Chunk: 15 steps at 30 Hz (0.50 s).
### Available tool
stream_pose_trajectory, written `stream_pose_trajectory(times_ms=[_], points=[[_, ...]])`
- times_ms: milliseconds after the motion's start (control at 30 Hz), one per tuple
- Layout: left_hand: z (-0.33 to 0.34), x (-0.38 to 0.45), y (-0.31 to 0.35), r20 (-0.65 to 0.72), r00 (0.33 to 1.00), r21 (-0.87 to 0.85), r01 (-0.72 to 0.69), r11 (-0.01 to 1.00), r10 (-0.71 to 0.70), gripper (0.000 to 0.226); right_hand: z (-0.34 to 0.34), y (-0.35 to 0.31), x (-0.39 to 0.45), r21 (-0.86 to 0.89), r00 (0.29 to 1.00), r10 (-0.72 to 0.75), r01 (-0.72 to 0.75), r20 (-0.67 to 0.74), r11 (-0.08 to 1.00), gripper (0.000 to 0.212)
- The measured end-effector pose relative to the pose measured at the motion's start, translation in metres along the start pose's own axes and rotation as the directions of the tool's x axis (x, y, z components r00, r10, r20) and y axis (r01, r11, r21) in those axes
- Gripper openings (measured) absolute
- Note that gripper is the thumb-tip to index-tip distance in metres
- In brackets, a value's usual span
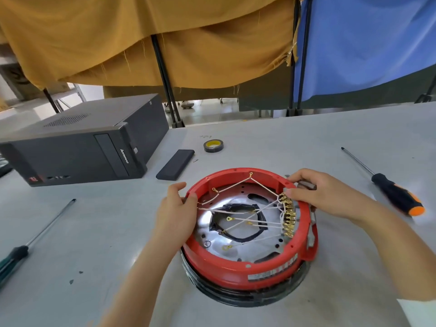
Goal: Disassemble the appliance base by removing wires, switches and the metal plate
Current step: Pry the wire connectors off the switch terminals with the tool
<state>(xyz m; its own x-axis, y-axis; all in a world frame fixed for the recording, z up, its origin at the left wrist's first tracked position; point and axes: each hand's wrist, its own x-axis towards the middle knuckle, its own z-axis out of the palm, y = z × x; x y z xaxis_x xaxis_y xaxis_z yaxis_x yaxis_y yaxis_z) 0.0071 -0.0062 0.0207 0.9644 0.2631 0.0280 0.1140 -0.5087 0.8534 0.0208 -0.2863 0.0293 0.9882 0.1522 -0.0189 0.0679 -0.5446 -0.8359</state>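
The red appliance base (250,265) sits on the table (94,244), left hand (175,208) gripping its rim, right hand (323,193) pinching the switch block (288,217) (wires (247,219) and metal plate (238,250) remain inside), so disassembly looks barely begun.

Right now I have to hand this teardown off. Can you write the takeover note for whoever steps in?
Left hand: grips the left rim of the red appliance base.
Right hand: pinches the switch block at the right rim, by its row of brass terminals.
Wires are all in place, running from the terminals across the metal plate.
Done: base open, inside exposed.
Left: wires, switches, plate.
Orange-handled screwdriver lies to the right, green-handled screwdriver to the left.
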Motion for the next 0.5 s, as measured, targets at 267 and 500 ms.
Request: stream_pose_trajectory(times_ms=[267, 500], points=[[0.005, 0.041, 0.045, 0.501, 0.829, 0.322, -0.446, 0.835, 0.25, 0.042, 0.004, 0.004, 0.007, -0.025, 0.994, -0.096, 0.094, -0.057, 0.995, 0.007], [0.023, 0.052, 0.044, 0.409, 0.847, 0.336, -0.485, 0.807, 0.339, 0.027, 0.006, 0.003, 0.007, 0.038, 0.979, -0.173, 0.178, -0.113, 0.983, 0.014]])
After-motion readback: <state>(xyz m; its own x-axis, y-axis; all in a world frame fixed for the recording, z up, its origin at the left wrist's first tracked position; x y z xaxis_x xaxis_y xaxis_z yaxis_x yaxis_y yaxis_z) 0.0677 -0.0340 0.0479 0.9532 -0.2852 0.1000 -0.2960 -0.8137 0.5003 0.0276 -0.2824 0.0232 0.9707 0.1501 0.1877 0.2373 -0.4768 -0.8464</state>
